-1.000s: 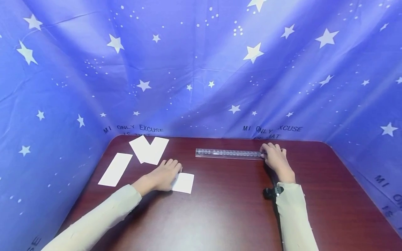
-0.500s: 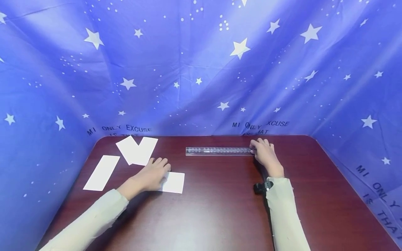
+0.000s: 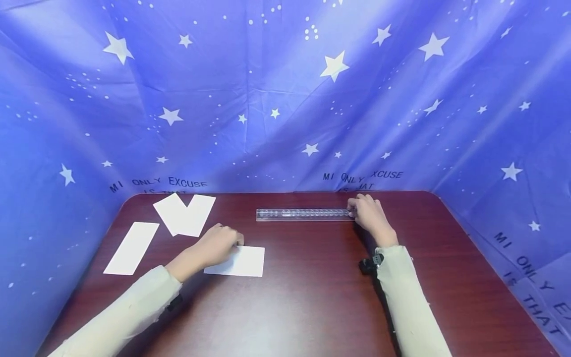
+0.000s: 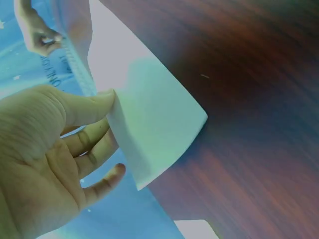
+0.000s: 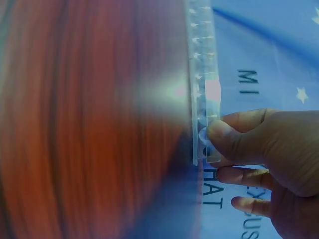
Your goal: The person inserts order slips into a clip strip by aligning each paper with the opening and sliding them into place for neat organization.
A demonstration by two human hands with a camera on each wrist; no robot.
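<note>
While the left hand (image 3: 218, 245) pinches a white card (image 3: 245, 263) nearer the surface's (image 3: 312, 302) left edge, the right hand (image 3: 369, 214) pinches a clear strip's (image 3: 299, 214) end near the far edge. The card looks light and bendy, best held by its edges; the strip probably stiff, slick. The curtain (image 3: 267, 74) reads "MI ONLY EXCUSE".

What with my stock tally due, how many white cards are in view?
4: the held card, pinched by the left hand; the lone card, furthest left; and the left V card and right V card, overlapping beyond both. More may hide underneath.
</note>
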